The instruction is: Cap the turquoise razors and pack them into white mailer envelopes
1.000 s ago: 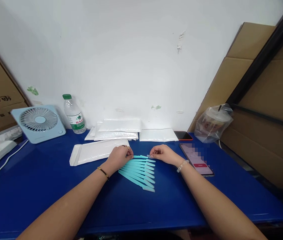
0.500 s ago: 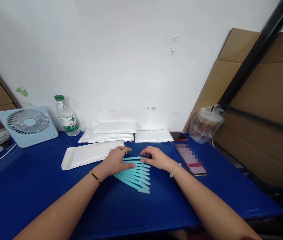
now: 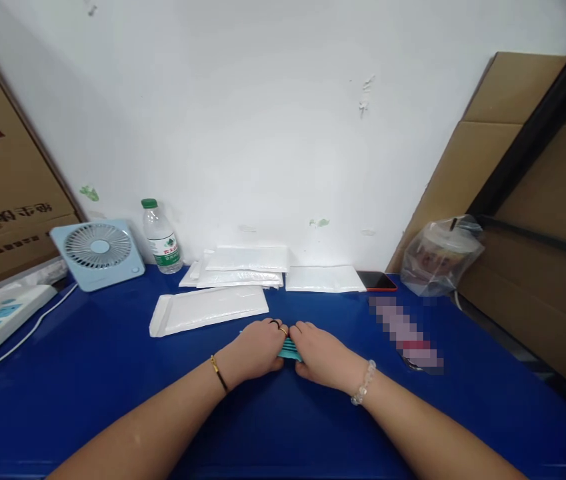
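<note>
Several teal eyebrow razors [image 3: 290, 351] are bunched together in the middle of the blue table. My left hand [image 3: 259, 348] closes round them from the left. From the other side my right hand [image 3: 327, 357] grips the same bunch, its fingertips almost meeting those of the left. Only a short teal stretch shows between the hands; the rest is covered by fingers. Just beyond the hands lies a white padded envelope [image 3: 210, 310].
A stack of white envelopes [image 3: 243, 259] lies by the wall, with another envelope [image 3: 323, 279] and a phone [image 3: 377, 281] beside it. A blurred-out phone [image 3: 407, 331] and bagged cup [image 3: 440, 257] stand right. Left are a bottle [image 3: 163, 241], fan [image 3: 100, 250] and power strip [image 3: 0, 317].
The razors were fanned out flat under my loosely spread hands. Both hands have closed in and gathered them into a bunch. The view has swung slightly to the left.
</note>
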Available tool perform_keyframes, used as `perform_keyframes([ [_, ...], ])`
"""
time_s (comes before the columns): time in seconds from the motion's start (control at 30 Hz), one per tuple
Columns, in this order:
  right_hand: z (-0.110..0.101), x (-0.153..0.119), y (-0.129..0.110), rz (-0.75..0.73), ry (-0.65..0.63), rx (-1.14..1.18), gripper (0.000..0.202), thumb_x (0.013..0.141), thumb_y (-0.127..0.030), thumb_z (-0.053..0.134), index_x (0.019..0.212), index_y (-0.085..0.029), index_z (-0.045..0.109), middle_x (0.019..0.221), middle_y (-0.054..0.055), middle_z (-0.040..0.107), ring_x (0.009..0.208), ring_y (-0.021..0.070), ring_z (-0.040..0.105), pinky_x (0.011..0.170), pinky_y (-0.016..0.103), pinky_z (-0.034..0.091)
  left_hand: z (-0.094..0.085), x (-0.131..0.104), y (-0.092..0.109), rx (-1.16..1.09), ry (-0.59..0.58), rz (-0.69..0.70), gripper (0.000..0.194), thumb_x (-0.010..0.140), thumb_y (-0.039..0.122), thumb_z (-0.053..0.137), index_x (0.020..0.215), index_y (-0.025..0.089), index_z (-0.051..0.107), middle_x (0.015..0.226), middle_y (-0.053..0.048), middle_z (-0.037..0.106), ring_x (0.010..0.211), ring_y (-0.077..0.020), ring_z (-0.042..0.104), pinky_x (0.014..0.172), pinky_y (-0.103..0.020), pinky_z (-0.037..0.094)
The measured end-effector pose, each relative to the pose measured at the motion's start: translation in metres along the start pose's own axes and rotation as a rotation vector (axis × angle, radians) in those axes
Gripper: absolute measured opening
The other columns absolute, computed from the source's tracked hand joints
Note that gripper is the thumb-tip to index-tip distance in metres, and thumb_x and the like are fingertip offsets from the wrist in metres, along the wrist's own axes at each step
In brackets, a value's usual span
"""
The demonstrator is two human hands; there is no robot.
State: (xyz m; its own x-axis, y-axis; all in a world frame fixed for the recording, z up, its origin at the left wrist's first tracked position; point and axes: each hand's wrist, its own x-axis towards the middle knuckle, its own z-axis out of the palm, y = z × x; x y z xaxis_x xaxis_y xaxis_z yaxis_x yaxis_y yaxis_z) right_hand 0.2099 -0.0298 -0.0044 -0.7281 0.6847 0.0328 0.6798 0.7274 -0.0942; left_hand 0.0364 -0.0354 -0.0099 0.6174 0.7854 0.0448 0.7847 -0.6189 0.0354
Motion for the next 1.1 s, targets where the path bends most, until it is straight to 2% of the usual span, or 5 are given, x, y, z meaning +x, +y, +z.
perform_keyframes([
  [0.43,-0.001,0.003,0.002,0.105,0.068,-0.004,0.022,0.073,-0.021,0.053,0.094,-0.017,0.054,0.081,0.009,0.066,0.068,0.0230,0.061,0.057,0.028,0.034,-0.007,0.000,0.010,0.022,0.048,-0.128,0.023,0.080,0.030,0.049,0.099,0.018,0.051,0.078,-0.007,0.063,0.069,-0.0234,0.061,0.063,-0.034,0.046],
  [0.7,0.001,0.015,0.021,0.209,0.358,0.484,0.023,0.085,-0.038,0.043,0.071,-0.020,0.047,0.058,-0.001,0.052,0.051,0.0143,0.048,0.049,0.024,0.033,-0.064,-0.023,-0.027,-0.184,0.611,-0.281,0.082,0.069,0.045,0.064,0.137,0.022,0.024,0.137,-0.010,0.037,0.126,-0.0253,0.034,0.104,-0.037,0.029],
  [0.8,0.004,0.017,0.033,0.255,0.391,0.562,0.027,0.083,-0.045,0.044,0.073,-0.020,0.050,0.055,-0.002,0.049,0.048,0.0137,0.043,0.046,0.023,0.032,-0.060,-0.039,-0.065,-0.168,0.349,-0.529,0.057,0.081,0.044,0.049,0.130,0.017,0.038,0.132,-0.012,0.044,0.121,-0.0240,0.042,0.100,-0.035,0.033],
  [0.9,0.006,0.017,0.042,0.270,0.391,0.564,0.028,0.082,-0.045,0.045,0.075,-0.020,0.053,0.056,-0.002,0.050,0.048,0.0139,0.043,0.047,0.024,0.033,-0.045,-0.051,-0.082,-0.087,-0.063,-0.820,0.072,0.069,0.049,0.060,0.125,0.007,0.045,0.117,-0.022,0.056,0.106,-0.0331,0.054,0.086,-0.039,0.043],
  [1.1,0.004,0.016,0.049,0.257,0.444,0.568,0.025,0.081,-0.043,0.046,0.079,-0.019,0.055,0.062,0.000,0.056,0.053,0.0146,0.048,0.052,0.025,0.035,-0.046,-0.060,-0.054,-0.064,-0.102,-0.835,0.067,0.066,0.048,0.063,0.120,0.010,0.051,0.101,-0.019,0.065,0.092,-0.0338,0.062,0.075,-0.037,0.044],
])
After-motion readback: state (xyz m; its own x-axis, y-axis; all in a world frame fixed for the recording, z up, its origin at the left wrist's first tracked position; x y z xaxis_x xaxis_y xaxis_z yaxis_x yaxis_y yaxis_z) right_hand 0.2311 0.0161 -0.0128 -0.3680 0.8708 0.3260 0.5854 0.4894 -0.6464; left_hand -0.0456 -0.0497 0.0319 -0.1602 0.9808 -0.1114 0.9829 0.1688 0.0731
